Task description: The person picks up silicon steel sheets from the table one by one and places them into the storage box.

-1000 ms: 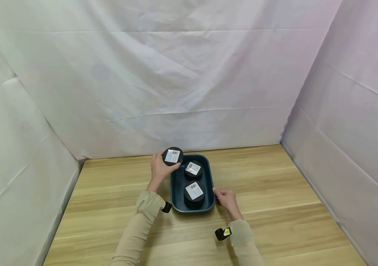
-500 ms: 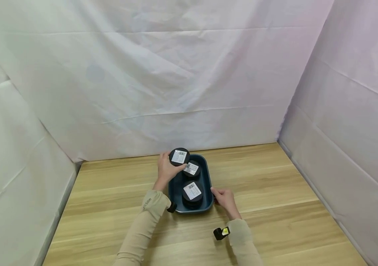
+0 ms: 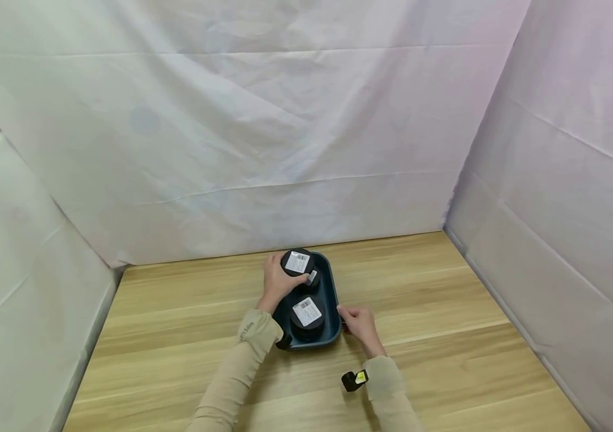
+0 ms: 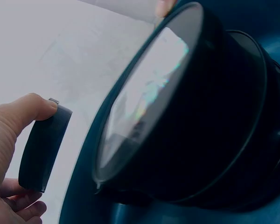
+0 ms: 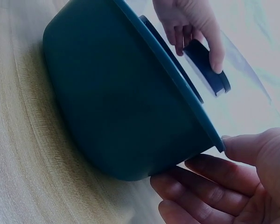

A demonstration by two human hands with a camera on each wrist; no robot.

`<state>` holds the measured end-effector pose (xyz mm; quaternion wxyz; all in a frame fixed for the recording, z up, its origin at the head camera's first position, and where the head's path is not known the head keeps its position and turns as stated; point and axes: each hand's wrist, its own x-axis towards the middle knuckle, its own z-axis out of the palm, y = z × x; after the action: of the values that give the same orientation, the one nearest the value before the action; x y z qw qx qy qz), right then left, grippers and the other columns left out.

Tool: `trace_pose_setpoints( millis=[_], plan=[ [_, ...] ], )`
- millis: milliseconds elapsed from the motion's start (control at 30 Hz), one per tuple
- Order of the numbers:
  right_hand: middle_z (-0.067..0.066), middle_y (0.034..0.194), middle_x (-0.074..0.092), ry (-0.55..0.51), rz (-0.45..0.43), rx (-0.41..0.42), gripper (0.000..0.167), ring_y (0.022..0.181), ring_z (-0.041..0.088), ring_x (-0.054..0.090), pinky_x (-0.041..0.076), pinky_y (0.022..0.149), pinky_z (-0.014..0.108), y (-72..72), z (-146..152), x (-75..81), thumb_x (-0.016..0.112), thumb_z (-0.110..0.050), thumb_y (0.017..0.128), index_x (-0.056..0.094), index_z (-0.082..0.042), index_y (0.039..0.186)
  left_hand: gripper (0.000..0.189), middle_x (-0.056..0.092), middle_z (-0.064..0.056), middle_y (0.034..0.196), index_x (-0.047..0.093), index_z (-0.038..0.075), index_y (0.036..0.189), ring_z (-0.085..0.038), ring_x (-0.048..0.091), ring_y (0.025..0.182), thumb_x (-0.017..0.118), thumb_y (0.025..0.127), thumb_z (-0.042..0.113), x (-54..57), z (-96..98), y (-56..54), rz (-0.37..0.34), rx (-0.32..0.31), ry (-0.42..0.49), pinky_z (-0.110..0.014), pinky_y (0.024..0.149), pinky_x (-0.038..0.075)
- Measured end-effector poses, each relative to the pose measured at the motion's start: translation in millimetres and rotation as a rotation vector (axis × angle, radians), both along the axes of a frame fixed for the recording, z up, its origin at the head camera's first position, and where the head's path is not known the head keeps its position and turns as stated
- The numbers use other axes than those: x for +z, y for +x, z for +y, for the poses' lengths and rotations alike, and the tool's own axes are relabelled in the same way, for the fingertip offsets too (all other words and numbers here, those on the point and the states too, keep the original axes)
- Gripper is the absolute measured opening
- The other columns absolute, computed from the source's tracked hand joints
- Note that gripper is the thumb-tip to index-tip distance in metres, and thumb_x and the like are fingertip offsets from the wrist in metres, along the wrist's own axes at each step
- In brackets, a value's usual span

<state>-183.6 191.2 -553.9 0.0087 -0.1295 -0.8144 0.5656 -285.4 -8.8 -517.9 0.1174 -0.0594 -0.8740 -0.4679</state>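
In the head view my left hand pinches a flat round black container with a white barcode label on top. It is held over the far end of a dark blue-green tray, overlapping another round black container there. A stack of similar containers stands in the near half, its layers showing in the left wrist view. My right hand holds the tray's right side near the front corner. Up close, the right thumb presses the rim while the fingers lie under it.
The tray stands on a wood-grain table. White cloth sheets rise behind the table and along both sides. Black wrist cameras sit at the cuffs, the left one close against the tray's near left corner.
My left hand has carried the round black container rightward from the tray's far left edge to above the far container, then slightly lower. The right hand keeps its hold on the tray.
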Motion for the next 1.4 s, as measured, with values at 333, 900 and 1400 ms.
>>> trace_pose_setpoints(
  millis=[333, 900, 1400],
  plan=[
    [0.013, 0.079, 0.069, -0.009, -0.035, 0.008, 0.032, 0.058, 0.01, 0.059, 0.054, 0.058, 0.033, 1.1, -1.7, 0.2, 0.063, -0.023, 0.09, 0.072, 0.007, 0.092, 0.08, 0.05, -0.022, 0.12, 0.052, -0.005, 0.125, -0.036, 0.046, 0.109, 0.086, 0.062, 0.031, -11.0, 3.9, -1.6, -0.021, -0.026, -0.042, -0.047, 0.093, 0.041],
    [0.012, 0.08, 0.069, 0.021, -0.022, 0.012, 0.031, 0.06, 0.008, 0.055, 0.05, 0.054, 0.025, 0.9, -1.0, -0.3, 0.064, -0.023, 0.089, 0.073, 0.006, 0.087, 0.083, 0.045, -0.025, 0.127, 0.046, -0.007, 0.13, -0.039, 0.045, 0.115, 0.085, 0.067, 0.031, -22.0, 11.4, -5.0, -0.145, -0.072, -0.102, -0.048, 0.095, 0.04],
    [0.009, 0.073, 0.067, 0.033, -0.013, 0.007, 0.033, 0.057, 0.01, 0.055, 0.048, 0.052, 0.024, -0.1, 1.8, -0.8, 0.064, -0.023, 0.089, 0.073, 0.007, 0.079, 0.087, 0.043, -0.026, 0.129, 0.04, -0.008, 0.136, -0.038, 0.044, 0.118, 0.083, 0.069, 0.03, -21.7, 14.4, -9.1, -0.22, -0.124, -0.135, -0.046, 0.098, 0.039]
  ],
)
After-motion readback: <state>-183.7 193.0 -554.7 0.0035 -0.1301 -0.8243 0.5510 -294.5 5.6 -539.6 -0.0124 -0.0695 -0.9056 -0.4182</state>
